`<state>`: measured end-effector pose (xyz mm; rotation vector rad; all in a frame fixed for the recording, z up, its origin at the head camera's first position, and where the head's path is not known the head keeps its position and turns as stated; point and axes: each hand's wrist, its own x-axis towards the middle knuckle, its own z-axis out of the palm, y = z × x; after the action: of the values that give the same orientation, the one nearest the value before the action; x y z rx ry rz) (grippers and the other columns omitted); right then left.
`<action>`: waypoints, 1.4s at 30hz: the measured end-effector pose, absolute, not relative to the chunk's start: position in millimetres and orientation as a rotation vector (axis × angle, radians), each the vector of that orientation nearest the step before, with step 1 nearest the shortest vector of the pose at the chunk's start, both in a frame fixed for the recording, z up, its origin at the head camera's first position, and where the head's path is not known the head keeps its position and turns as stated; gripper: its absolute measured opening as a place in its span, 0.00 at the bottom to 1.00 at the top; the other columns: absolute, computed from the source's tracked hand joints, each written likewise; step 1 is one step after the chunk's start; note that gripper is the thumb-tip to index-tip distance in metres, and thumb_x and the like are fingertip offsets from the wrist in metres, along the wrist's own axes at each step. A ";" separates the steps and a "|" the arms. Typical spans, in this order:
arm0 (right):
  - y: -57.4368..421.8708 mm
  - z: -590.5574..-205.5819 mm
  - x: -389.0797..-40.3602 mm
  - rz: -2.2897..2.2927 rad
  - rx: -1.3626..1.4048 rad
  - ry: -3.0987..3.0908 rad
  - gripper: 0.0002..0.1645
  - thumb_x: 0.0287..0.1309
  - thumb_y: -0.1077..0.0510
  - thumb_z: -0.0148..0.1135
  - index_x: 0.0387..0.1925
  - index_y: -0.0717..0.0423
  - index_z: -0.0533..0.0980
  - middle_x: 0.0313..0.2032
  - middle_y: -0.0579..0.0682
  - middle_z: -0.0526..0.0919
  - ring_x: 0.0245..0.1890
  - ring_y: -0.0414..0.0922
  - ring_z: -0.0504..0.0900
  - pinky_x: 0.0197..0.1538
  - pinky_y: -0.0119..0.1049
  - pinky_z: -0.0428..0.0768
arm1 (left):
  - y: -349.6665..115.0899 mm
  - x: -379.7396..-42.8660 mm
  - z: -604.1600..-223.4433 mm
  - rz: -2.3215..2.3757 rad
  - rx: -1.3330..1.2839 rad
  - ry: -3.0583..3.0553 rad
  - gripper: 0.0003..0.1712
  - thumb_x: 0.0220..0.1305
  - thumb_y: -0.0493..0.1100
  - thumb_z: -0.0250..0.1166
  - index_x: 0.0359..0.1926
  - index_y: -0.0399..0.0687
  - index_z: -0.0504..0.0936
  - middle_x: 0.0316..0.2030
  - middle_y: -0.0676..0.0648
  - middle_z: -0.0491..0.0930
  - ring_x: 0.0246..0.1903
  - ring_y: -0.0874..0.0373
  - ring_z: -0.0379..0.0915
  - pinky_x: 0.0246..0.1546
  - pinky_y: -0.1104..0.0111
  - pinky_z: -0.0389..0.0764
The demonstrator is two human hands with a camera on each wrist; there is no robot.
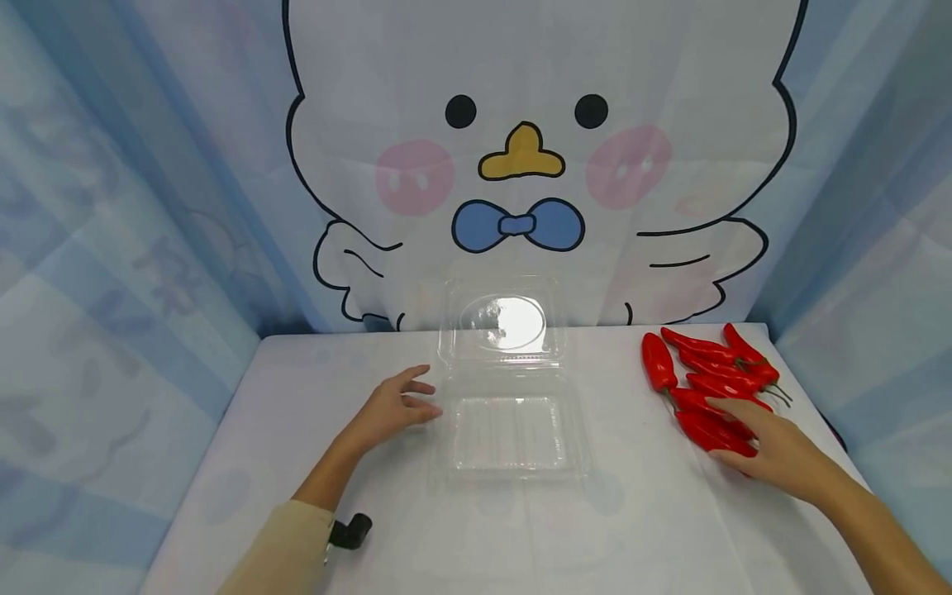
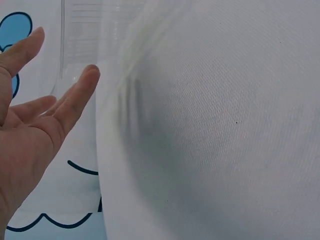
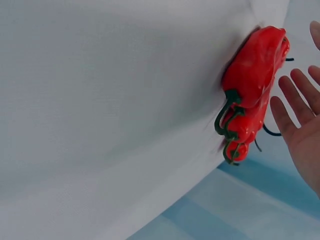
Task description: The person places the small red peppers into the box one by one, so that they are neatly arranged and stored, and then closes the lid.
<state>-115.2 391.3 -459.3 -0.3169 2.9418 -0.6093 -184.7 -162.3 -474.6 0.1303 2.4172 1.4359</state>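
Observation:
A clear plastic clamshell box (image 1: 509, 434) lies unfolded in the middle of the white table, its lid (image 1: 457, 347) tilted up at the back. My left hand (image 1: 390, 411) is at the box's left side, fingers loosely spread and holding nothing. That same hand (image 2: 30, 135) has its fingertips close to the clear plastic in the left wrist view. Several red chili peppers (image 1: 717, 382) with green stems are heaped at the right. Over the nearest ones reaches my right hand (image 1: 781, 453). The right wrist view shows its fingers (image 3: 297, 102) extended beside the peppers (image 3: 252, 67), gripping none.
A curtain with a cartoon bird (image 1: 521, 273) hangs right behind the table (image 1: 297, 430). Blue and white curtains (image 1: 111, 330) close in both sides. Beside my left sleeve (image 1: 286, 549) is a small black object (image 1: 351, 531).

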 end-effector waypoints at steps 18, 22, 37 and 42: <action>407.4 -470.0 -110.3 -0.507 -0.275 2.965 0.43 0.46 0.53 0.82 0.61 0.66 0.74 0.50 0.62 0.82 0.45 0.55 0.81 0.40 0.47 0.91 | -153.1 -186.9 -482.5 1.593 0.028 2.253 0.42 0.64 0.35 0.71 0.76 0.42 0.64 0.49 0.40 0.84 0.36 0.53 0.87 0.38 0.61 0.91; 408.4 -474.1 -113.8 -0.493 -0.276 2.974 0.40 0.47 0.57 0.82 0.60 0.66 0.75 0.48 0.62 0.82 0.44 0.55 0.81 0.40 0.49 0.90 | -153.7 -187.3 -484.1 1.604 0.032 2.241 0.41 0.64 0.33 0.70 0.76 0.40 0.64 0.46 0.40 0.84 0.33 0.52 0.87 0.34 0.60 0.91; 403.8 -479.5 -119.0 -0.470 -0.209 2.962 0.42 0.46 0.58 0.82 0.61 0.69 0.75 0.45 0.63 0.81 0.42 0.55 0.80 0.40 0.52 0.90 | -155.2 -187.8 -481.5 1.620 0.052 2.207 0.38 0.65 0.29 0.68 0.74 0.36 0.66 0.41 0.38 0.82 0.28 0.54 0.86 0.29 0.60 0.91; 402.4 -479.6 -118.3 -0.444 -0.180 2.953 0.41 0.45 0.56 0.83 0.59 0.70 0.76 0.47 0.69 0.77 0.43 0.60 0.81 0.41 0.56 0.90 | -155.0 -188.3 -480.8 1.615 0.065 2.201 0.37 0.65 0.29 0.67 0.73 0.35 0.67 0.40 0.39 0.82 0.27 0.54 0.85 0.28 0.60 0.91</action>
<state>-118.3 402.4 -479.6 -0.1795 2.9534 -0.4438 -188.3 -155.0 -480.8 0.0646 2.2011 1.6154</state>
